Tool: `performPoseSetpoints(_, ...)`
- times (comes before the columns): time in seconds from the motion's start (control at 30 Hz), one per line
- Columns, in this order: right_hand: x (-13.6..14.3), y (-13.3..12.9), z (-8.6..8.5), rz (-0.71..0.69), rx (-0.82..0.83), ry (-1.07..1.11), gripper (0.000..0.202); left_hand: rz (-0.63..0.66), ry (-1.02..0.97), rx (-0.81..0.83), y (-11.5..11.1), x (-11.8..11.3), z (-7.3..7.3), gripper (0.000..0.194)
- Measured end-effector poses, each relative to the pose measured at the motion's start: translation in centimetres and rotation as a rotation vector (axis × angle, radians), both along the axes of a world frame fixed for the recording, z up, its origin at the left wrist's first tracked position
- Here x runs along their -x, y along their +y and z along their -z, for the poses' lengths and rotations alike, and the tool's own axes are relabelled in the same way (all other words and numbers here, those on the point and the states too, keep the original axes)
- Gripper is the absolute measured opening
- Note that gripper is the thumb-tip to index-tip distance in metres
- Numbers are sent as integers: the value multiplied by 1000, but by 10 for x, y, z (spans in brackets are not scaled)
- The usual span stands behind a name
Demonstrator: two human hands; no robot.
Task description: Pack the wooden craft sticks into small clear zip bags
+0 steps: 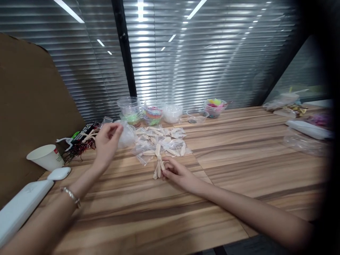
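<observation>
At the middle of the frame, my right hand [180, 173] grips one pale doll-like figure [158, 161] between thumb and fingers, near its lower end. At least three strands splay downward from it, and one piece points up.

Left of centre, my left hand [107, 141] is raised with thumb and fingertips drawn together, right beside one cloudy plastic bag [126, 136]; I cannot tell whether I am pinching it. One bracelet [71, 197] circles my left wrist.

Just behind the figure, several clear packets [170, 143] of pale pieces overlap on the wooden table [164, 212], too tangled to count. Beyond them, from upper centre towards the right, I count four groups of clear tubs: one tall stack [129, 104] with green low down, one stack [153, 112] with coloured contents, one whitish tub [173, 115], and one tub [211, 112] with pink and yellow pieces. One shallow clear dish [198, 117] sits between the last two.

At the left side are one paper cup [46, 158], tilted in view, one small white case [60, 173] and one long white box [23, 203]. Behind the cup, one dark heap [79, 147] includes strings I cannot count. One brown board [29, 95] stands at far left. At the right edge lies one white packet [309, 130].
</observation>
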State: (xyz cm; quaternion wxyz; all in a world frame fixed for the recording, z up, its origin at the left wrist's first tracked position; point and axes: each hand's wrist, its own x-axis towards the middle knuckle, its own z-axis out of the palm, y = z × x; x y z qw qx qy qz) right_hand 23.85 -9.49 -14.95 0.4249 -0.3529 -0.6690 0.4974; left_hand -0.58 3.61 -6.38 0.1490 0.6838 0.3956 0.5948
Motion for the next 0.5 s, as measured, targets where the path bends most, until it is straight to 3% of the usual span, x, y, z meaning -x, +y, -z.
performPoseSetpoints(0.07,1,1,-2,-61,153,208,54,123,-23,72,-40,-6,9,23)
performPoseSetpoints(0.2,2,-5,-13,-133,377,443,39,242,-206,629,-95,-10,28,32)
performPoseSetpoints(0.33,2,-10,-16,-201,545,551,34,375,-299,892,-110,-11,41,32)
performPoseSetpoints(0.5,1,-10,-15,-183,614,566,29,467,-330,1018,-108,-11,48,35)
